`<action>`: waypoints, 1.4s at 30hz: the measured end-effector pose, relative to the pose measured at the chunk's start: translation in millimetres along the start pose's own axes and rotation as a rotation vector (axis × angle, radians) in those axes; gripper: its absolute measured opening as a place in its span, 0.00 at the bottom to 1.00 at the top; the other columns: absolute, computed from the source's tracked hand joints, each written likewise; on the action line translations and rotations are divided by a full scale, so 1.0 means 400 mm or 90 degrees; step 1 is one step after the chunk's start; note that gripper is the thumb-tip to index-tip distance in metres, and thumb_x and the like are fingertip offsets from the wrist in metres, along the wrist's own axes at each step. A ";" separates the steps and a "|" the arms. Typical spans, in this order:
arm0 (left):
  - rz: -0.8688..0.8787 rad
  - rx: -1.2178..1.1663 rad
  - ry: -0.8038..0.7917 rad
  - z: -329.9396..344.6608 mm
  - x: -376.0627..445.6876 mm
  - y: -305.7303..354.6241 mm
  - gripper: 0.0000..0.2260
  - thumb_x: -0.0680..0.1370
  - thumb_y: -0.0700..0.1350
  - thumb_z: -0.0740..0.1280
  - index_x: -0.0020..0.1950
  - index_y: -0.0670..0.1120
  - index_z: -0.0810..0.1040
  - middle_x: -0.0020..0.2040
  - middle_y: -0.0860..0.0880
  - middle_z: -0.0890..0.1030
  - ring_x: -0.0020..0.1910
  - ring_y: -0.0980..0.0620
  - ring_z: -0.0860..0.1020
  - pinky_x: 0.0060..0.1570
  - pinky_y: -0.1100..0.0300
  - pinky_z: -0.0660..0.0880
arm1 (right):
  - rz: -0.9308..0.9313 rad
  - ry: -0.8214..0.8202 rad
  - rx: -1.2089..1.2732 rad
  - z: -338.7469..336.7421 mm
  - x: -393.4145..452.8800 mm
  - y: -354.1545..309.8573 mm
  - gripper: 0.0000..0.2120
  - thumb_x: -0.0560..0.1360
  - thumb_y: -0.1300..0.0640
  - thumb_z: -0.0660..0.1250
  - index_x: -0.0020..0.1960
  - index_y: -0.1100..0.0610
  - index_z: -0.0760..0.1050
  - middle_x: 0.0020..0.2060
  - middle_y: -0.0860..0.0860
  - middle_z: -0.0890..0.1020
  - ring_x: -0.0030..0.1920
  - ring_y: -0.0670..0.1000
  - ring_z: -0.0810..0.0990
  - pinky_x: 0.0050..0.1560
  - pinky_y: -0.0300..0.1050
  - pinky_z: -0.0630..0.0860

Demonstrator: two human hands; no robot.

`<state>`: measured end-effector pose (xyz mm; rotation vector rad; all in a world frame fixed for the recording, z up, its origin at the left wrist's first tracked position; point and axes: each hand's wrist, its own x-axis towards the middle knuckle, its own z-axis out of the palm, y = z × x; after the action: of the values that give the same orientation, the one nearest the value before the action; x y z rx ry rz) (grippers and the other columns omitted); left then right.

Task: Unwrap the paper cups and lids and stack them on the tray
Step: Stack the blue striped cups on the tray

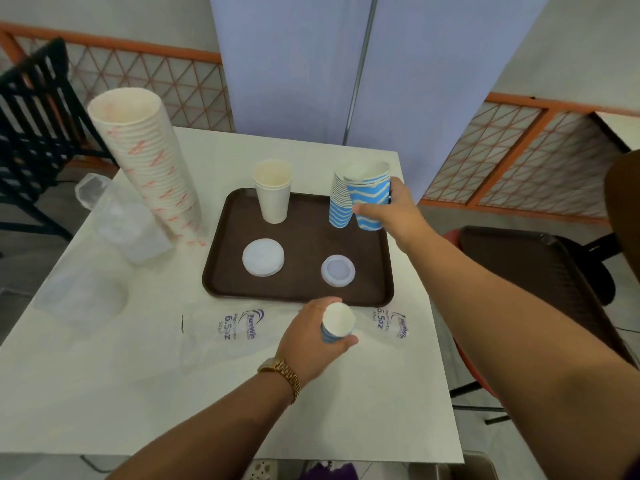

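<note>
- Right hand (pixel 391 216) grips a blue wave-patterned cup (pixel 370 202) beside the blue cup stack (pixel 339 206) at the brown tray's (pixel 301 237) far right corner.
- Left hand (pixel 311 341) holds a small blue cup (pixel 337 323) over the table, just before the tray.

A stack of blue wave-patterned cups (pixel 341 202) and plain white cups (pixel 273 192) stood upright on the brown tray (pixel 304 237); two lid piles (pixel 263 257) lay flat nearer its front.

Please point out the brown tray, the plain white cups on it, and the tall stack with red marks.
brown plastic tray (pixel 304 244): head view, bare centre.
plain white paper cups (pixel 273 202): head view, side wall.
tall leaning red-marked cup stack (pixel 152 168): head view, mid side.
</note>
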<state>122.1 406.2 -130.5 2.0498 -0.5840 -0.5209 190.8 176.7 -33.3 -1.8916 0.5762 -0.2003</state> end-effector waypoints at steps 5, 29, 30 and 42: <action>-0.003 0.021 -0.010 0.007 0.013 -0.010 0.30 0.69 0.56 0.76 0.67 0.55 0.69 0.59 0.59 0.72 0.59 0.61 0.70 0.60 0.69 0.66 | -0.017 0.068 0.090 0.006 0.134 -0.026 0.39 0.57 0.54 0.83 0.63 0.55 0.69 0.58 0.51 0.81 0.57 0.51 0.81 0.58 0.56 0.80; 0.003 0.000 -0.021 0.001 0.008 -0.012 0.31 0.69 0.56 0.77 0.68 0.55 0.69 0.60 0.60 0.71 0.60 0.61 0.70 0.60 0.69 0.66 | 0.145 0.040 -0.213 0.038 -0.021 0.127 0.35 0.74 0.47 0.72 0.76 0.53 0.63 0.74 0.53 0.67 0.73 0.56 0.67 0.69 0.54 0.69; 0.002 -0.007 -0.023 -0.001 0.004 -0.012 0.31 0.68 0.56 0.77 0.68 0.55 0.69 0.60 0.59 0.71 0.60 0.61 0.70 0.62 0.67 0.67 | 0.136 -0.003 -0.229 0.033 -0.044 0.113 0.32 0.75 0.48 0.71 0.75 0.53 0.64 0.75 0.52 0.66 0.72 0.55 0.68 0.67 0.49 0.70; -0.047 0.075 -0.049 -0.076 -0.032 -0.069 0.43 0.68 0.55 0.78 0.77 0.48 0.60 0.74 0.48 0.64 0.72 0.50 0.64 0.69 0.60 0.59 | -0.199 -0.414 -0.863 0.131 -0.279 -0.095 0.32 0.69 0.37 0.73 0.66 0.52 0.70 0.62 0.50 0.73 0.59 0.53 0.74 0.57 0.50 0.75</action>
<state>134.9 446.8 -137.5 2.1763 -0.5988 -0.6235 126.2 284.4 -4.5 -3.1131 -0.1507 0.7900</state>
